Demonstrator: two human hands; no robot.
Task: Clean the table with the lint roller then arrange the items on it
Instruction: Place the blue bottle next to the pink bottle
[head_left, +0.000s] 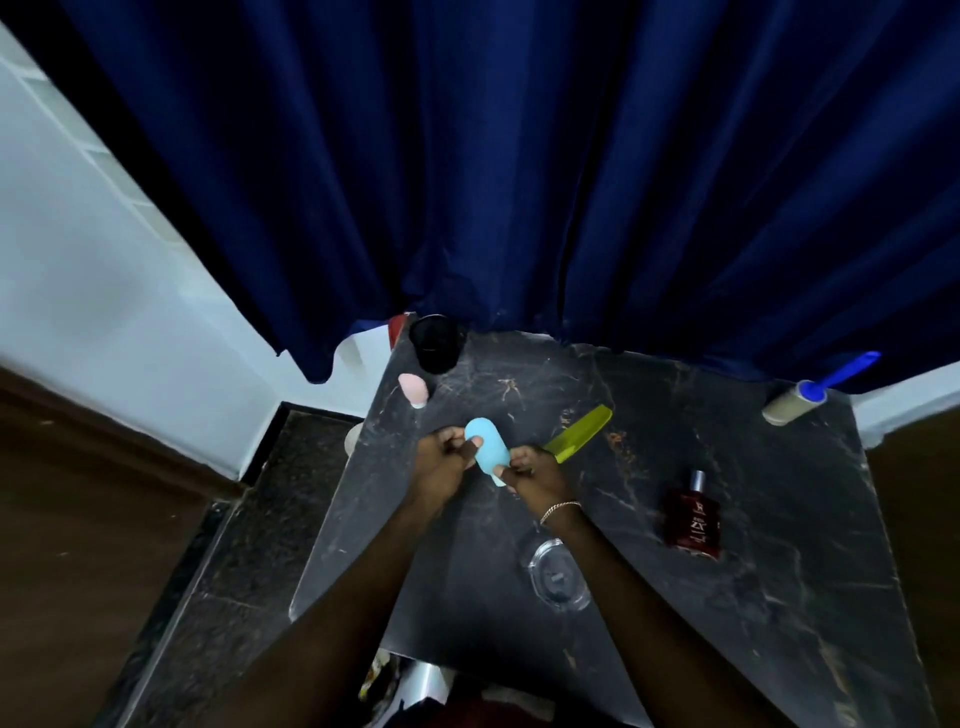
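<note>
Dark marble table (727, 597) — both hands (441, 462) hold, seemingly, a blue case (487, 447).

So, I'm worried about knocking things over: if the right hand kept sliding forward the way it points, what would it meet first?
Probably the yellow-green comb, lying on the dark marble table just beyond the right hand, which shares a light blue case with the left hand. Depth is unclear.

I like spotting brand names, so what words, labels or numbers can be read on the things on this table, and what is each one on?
"ZX", or letters close to it: large pale print on the dark red perfume bottle; blurred, so not certain.
Small logo above it and fine print below: too small to read.
Lint roller, light blue case, green comb, black cup: no text visible.
</note>
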